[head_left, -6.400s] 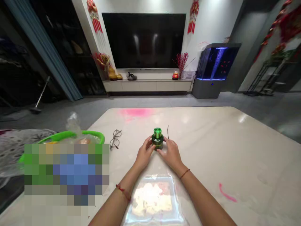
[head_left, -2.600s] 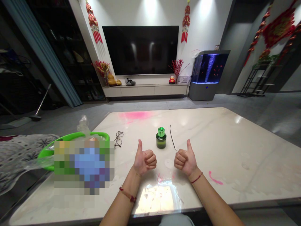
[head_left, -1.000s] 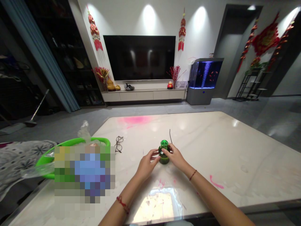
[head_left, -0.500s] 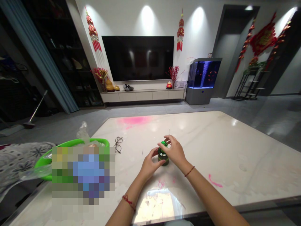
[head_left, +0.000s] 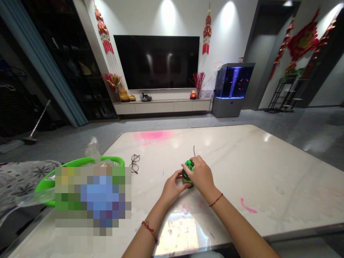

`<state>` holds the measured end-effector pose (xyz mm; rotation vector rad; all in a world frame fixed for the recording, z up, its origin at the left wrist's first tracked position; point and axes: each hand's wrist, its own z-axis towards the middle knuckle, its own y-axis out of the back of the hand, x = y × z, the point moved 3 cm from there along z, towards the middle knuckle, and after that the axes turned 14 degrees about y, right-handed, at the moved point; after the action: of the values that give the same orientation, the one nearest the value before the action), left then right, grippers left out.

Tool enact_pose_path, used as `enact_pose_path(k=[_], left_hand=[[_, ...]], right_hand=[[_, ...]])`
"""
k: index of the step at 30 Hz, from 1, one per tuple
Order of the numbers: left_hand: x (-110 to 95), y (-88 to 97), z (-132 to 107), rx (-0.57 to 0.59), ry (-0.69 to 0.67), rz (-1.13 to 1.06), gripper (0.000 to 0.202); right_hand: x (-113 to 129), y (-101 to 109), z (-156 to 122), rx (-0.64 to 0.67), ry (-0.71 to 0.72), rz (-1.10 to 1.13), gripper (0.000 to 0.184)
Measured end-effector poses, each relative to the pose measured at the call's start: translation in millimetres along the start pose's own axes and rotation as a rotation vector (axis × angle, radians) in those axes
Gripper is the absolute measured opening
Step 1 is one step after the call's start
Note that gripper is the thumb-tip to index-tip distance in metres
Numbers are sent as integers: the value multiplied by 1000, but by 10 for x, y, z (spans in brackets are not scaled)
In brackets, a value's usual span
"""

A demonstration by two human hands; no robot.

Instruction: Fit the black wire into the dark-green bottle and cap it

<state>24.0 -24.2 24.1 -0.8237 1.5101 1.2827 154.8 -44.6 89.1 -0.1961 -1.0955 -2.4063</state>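
Note:
A small dark-green jar [head_left: 187,177] stands on the pale marble table, with a shiny green lid [head_left: 189,165] on top. My left hand [head_left: 172,189] is wrapped round the jar's body, thumb at the near side and fingers at the far left. My right hand [head_left: 203,174] grips the lid from the right, its thumb across the left part and its fingers at the back. The fingertips of my right hand are partly hidden. Just beyond them a thin dark stick [head_left: 194,150] lies on the table.
A bright green basket [head_left: 75,162] with plastic bags stands on the left; its contents are blurred. Folded-looking glasses [head_left: 134,164] lie between it and my hands. Pink stains [head_left: 248,206] mark the marble table [head_left: 228,143]. A fish tank [head_left: 233,84] glows beyond.
My right hand has closed in on the lid, its fingers now lower around it. My left hand stays round the jar. The view has tilted slightly.

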Motion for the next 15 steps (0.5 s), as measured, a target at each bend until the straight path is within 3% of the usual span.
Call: enact_pose_path(k=[15], left_hand=[[17, -15, 22, 25, 6, -2, 52]], right_hand=[[-51, -15, -76, -43, -29, 187, 25]])
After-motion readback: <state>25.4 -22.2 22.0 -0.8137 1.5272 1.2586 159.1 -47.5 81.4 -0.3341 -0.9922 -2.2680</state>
